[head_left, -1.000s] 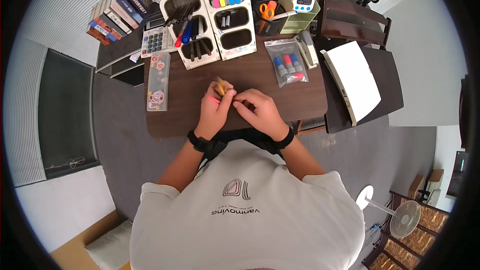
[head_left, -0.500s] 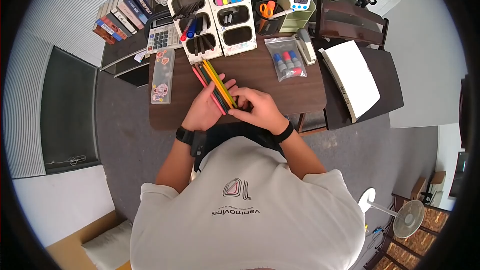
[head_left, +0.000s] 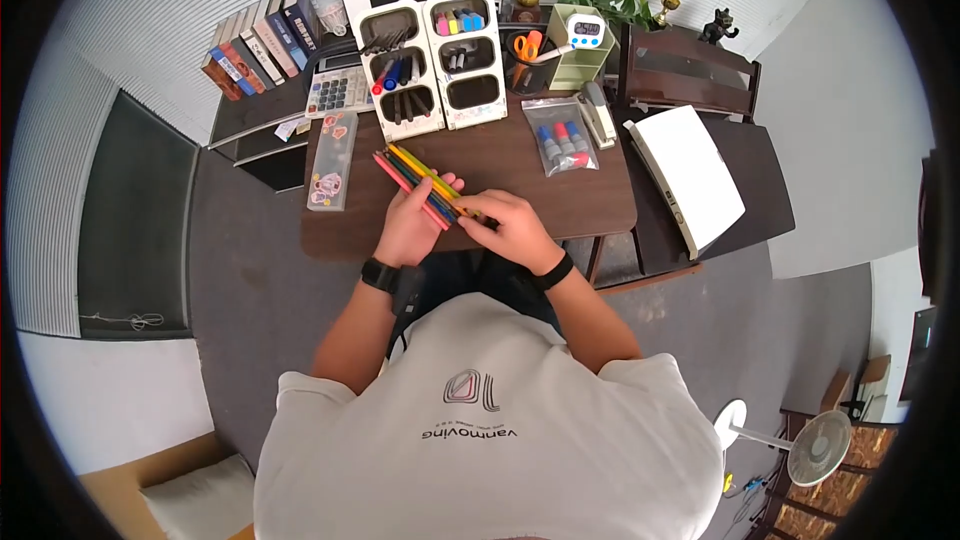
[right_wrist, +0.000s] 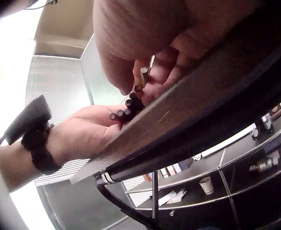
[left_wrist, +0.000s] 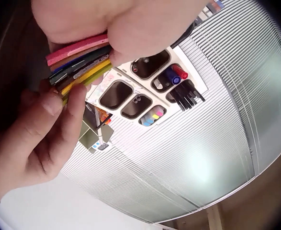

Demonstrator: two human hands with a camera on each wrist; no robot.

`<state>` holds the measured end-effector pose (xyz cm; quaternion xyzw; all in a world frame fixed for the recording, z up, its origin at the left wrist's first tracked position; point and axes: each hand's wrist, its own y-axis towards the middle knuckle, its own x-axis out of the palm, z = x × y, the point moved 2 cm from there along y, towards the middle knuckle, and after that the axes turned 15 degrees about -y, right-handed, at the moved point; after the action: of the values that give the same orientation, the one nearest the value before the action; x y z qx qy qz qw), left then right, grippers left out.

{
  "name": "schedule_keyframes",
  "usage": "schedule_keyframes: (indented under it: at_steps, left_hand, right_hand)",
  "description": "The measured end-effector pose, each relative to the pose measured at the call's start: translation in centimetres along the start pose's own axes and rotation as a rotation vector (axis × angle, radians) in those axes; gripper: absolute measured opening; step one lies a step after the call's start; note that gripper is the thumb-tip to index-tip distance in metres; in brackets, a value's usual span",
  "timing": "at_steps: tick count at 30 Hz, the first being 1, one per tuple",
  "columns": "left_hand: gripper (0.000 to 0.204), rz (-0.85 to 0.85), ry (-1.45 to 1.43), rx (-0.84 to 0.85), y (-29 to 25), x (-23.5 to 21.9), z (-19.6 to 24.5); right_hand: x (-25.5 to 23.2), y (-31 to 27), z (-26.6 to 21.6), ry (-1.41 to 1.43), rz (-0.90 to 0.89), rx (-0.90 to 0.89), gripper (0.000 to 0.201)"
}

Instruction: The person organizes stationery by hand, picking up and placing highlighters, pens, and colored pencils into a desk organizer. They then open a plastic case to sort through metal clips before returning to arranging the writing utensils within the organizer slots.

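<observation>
A fan of several colored pencils, pink, dark, blue and yellow among them, lies across the left hand, whose thumb holds them down over the palm. At their lower ends, the right hand pinches the pencils on the yellow side with thumb and fingers. In the left wrist view the pencils lie side by side, with the right hand's fingertips at the yellow and green ones. The right wrist view shows the dark pencil ends between both hands.
A two-part white organizer with pens and markers stands behind the hands. A sticker-covered case lies left. On the right are a bag of bottles, a stapler, a green holder and a white device.
The fingers curled round the bundle have loosened, and the pencils now lie spread over the left palm. Over the last half second the right hand stays at their lower ends while the head view shifts.
</observation>
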<state>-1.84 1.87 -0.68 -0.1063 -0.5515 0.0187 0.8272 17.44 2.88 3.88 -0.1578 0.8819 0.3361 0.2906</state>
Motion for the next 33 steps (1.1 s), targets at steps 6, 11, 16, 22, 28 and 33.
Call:
schedule_keyframes:
  at_steps: [6,11,16,22,28,33]
  left_hand:
    - [0.030,0.022,0.008,-0.049,-0.1,-0.1,0.2]
    - [0.039,-0.018,0.020,-0.108,-0.6,-0.2,0.7]
    - [0.044,-0.017,-0.019,-0.158,0.0,-0.1,0.7]
    - [0.044,0.001,-0.083,-0.155,-0.5,-0.6,0.7]
    - [0.039,0.020,-0.046,-0.099,-0.5,-0.4,0.7]
    - [0.036,0.016,-0.068,-0.107,-0.2,-0.6,0.5]
  right_hand:
    - [0.1,-2.0,0.9,0.252,0.339,0.250,0.020]
    - [-1.1,-0.2,0.8,0.199,0.449,0.369,0.027]
    - [0.7,5.9,3.1,0.112,0.282,0.365,0.036]
    - [2.9,7.5,3.7,0.182,0.141,0.401,0.042]
    - [2.6,6.8,3.5,0.269,0.201,0.346,0.048]
    - [1.9,5.7,2.1,0.280,0.200,0.409,0.052]
